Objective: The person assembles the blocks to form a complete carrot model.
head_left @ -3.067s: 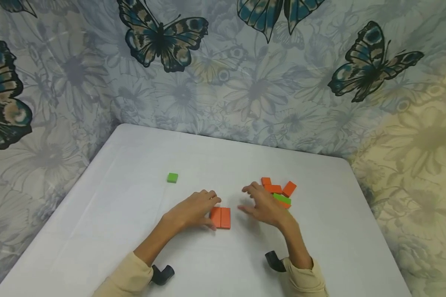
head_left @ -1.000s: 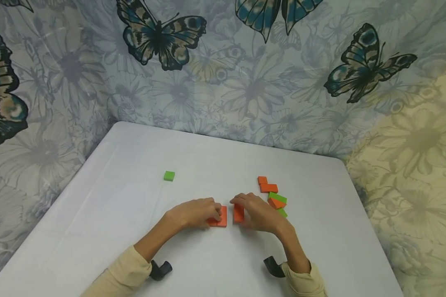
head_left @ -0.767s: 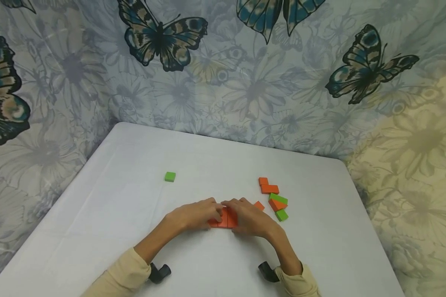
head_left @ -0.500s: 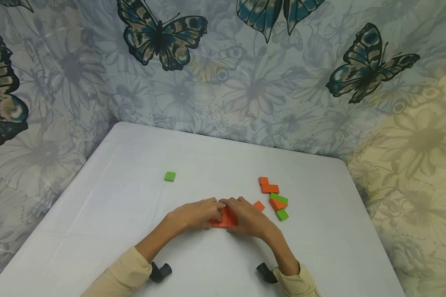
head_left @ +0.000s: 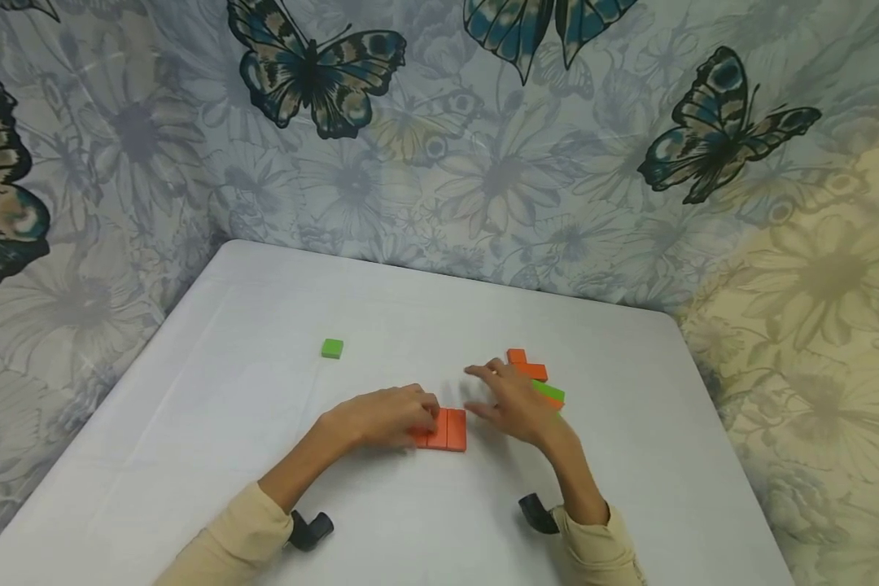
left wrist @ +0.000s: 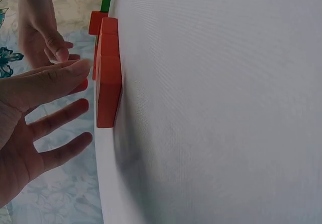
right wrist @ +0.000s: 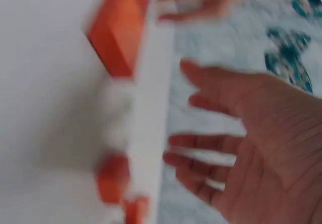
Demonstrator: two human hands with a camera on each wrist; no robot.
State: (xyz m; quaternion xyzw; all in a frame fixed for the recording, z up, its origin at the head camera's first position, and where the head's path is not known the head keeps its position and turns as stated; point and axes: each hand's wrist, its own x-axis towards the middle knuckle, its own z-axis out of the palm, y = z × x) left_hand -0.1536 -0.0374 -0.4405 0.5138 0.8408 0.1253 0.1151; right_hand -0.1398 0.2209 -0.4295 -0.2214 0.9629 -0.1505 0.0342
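Note:
Three orange-red rectangular blocks (head_left: 456,430) lie flat side by side in a row on the white table, their left end partly covered by my left hand (head_left: 381,417). In the left wrist view that hand's fingers (left wrist: 65,151) are fairly straight beside the row of blocks (left wrist: 108,73); whether a fingertip touches them I cannot tell. My right hand (head_left: 516,403) hovers to the right of the row with fingers spread, holding nothing. It partly hides a loose group with an orange block (head_left: 535,372) and a green block (head_left: 549,391). The right wrist view is blurred.
A lone green block (head_left: 332,348) lies farther back on the left. A small orange block (head_left: 516,356) sits at the back of the loose group. Dark wrist devices (head_left: 312,531) stick out from both sleeves. Behind the table (head_left: 264,293) hangs butterfly-patterned cloth (head_left: 439,163).
My right hand brought an orange block against the row's right end, making two blocks three. It then let go and drew back up and right, while the left hand stayed near the row.

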